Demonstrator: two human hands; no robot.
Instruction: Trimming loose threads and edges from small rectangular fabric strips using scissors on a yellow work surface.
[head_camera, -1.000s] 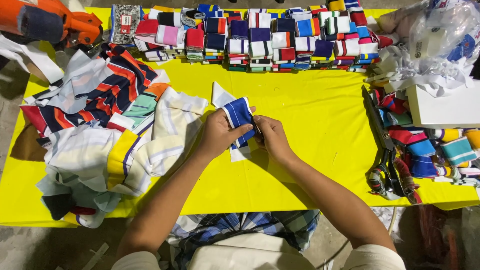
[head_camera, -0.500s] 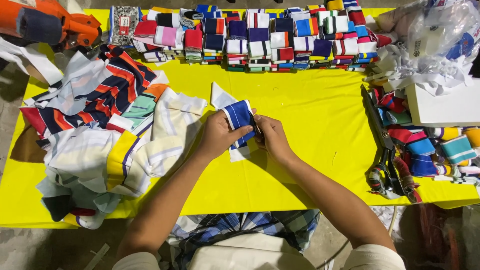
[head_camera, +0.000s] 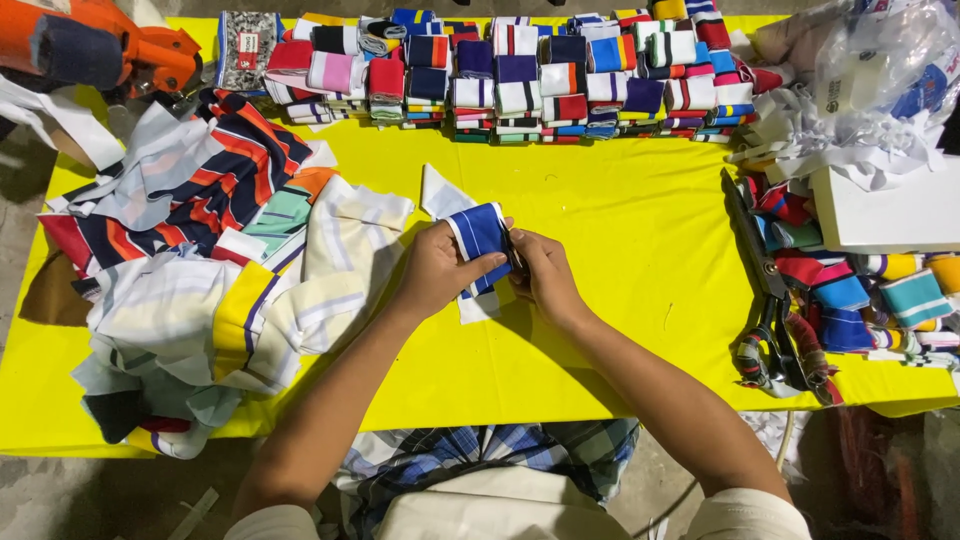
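We hold a small folded strip of knit fabric (head_camera: 478, 235) between both hands at the middle of the worktop. It is royal blue with thin white stripes, and a white end sticks out below our fingers and another pale flap rises behind it toward the upper left. Our left hand (head_camera: 440, 270) is closed around the strip's left side, thumb on top. Our right hand (head_camera: 540, 272) pinches its right edge, fingers curled tight against the fold.

The worktop (head_camera: 600, 250) is covered in bright yellow cloth, flat and lightly creased. Below its near edge we see a grey concrete floor (head_camera: 60, 495) and our own plaid garment (head_camera: 480, 455).

Along the far edge stand rows of folded striped strips (head_camera: 520, 75) in red, navy, white, pink and black, stacked tight side by side. To our left lies a loose heap of striped fabric pieces (head_camera: 200, 270), white, navy, orange and yellow, its edge just beside our left wrist. An orange tool (head_camera: 110, 50) sits at the far left corner. On the right, large shears (head_camera: 765, 310) lie lengthwise, next to a pile of teal, red and blue strips (head_camera: 850, 290), a white box (head_camera: 890, 205) and a clear plastic bag (head_camera: 880, 70). Nothing lies between our hands and the strip.
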